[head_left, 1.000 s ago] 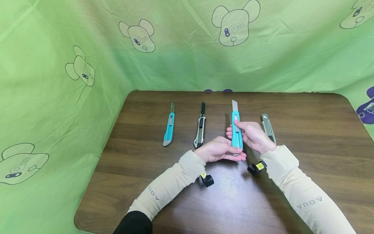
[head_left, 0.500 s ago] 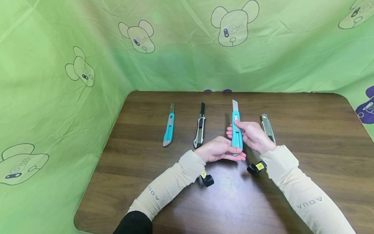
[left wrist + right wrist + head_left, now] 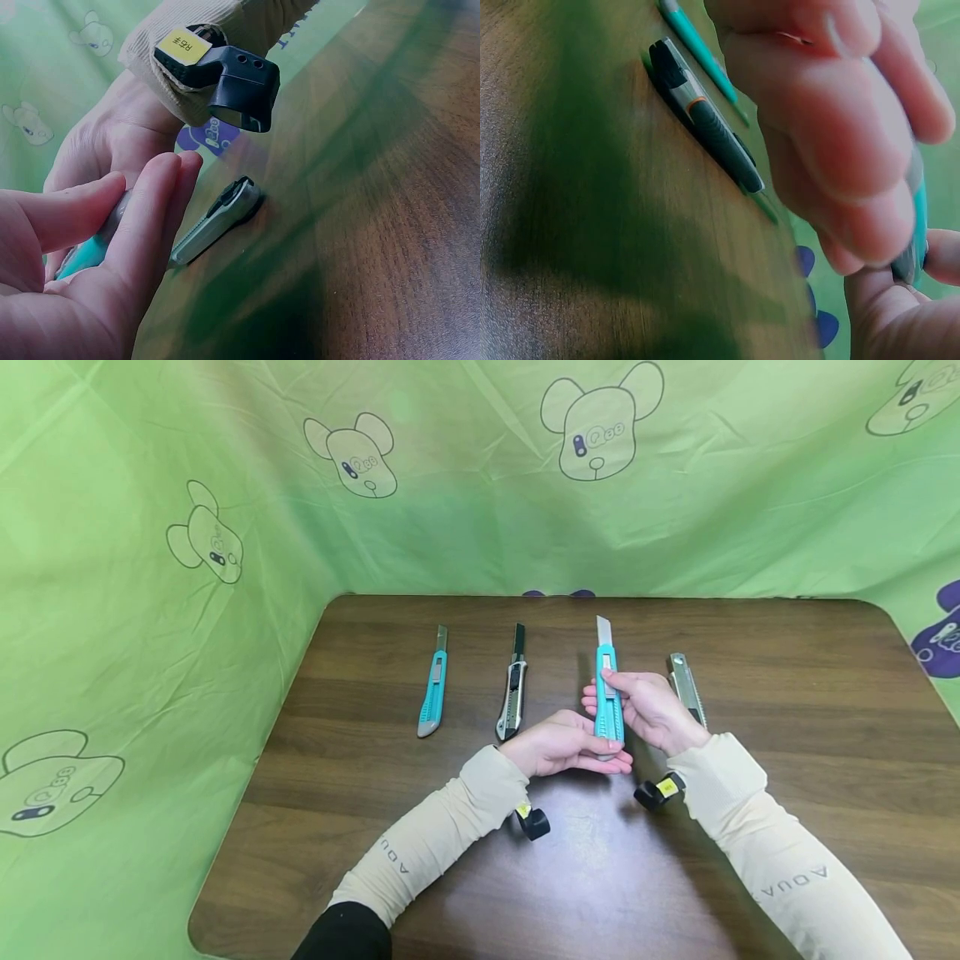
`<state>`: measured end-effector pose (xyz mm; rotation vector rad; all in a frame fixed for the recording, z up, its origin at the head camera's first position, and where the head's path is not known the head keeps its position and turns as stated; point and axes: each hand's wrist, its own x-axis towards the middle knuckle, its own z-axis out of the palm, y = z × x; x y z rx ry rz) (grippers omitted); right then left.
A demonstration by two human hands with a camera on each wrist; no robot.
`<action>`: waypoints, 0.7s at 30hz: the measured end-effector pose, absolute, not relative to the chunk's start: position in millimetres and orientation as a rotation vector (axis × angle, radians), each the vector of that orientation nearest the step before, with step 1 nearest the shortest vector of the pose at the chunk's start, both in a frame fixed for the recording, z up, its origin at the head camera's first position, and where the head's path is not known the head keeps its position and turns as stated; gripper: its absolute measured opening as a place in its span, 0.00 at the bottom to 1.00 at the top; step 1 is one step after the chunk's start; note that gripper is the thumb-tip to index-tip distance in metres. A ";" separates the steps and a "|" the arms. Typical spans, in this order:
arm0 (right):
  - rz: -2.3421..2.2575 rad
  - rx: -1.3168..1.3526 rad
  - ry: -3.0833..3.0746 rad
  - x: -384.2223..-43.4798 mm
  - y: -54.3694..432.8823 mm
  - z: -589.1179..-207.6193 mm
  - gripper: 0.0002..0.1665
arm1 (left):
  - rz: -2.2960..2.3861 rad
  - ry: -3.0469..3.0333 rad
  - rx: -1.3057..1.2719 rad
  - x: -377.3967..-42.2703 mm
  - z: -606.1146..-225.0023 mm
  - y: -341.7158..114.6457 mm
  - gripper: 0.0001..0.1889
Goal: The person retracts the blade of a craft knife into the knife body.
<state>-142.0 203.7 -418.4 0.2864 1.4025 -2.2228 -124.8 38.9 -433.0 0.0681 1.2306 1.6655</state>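
Note:
Both hands hold a teal utility knife (image 3: 606, 656) over the table, its silver blade extended and pointing to the table's far side. My left hand (image 3: 558, 745) pinches the grey butt end, thumb on top and fingers beneath. Higher up, my right hand (image 3: 656, 706) grips the body, its thumb lying on the slider. The left wrist view shows a bit of the teal handle (image 3: 86, 259) between the left thumb and fingers. In the right wrist view the left fingers (image 3: 840, 127) loom large and hide most of the knife.
On the brown wooden table (image 3: 360, 793) lie a smaller teal cutter (image 3: 432, 693), a black-and-silver cutter (image 3: 513, 693) and, partly behind the right wrist, a grey metal cutter (image 3: 686, 685). A green printed curtain (image 3: 465, 510) surrounds the table's back and left side.

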 end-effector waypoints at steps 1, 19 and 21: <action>-2.222 0.280 1.409 -141.9 203.7 -418.5 0.09 | 1.666 1.234 0.066 -124.9 -433.0 39.0 0.19; -2.236 0.265 1.399 -141.7 203.0 -417.8 0.07 | 1.672 1.230 0.050 -127.5 -434.1 37.7 0.19; -2.236 0.261 1.403 -141.8 202.8 -418.1 0.07 | 1.673 1.228 0.052 -127.8 -434.4 37.5 0.19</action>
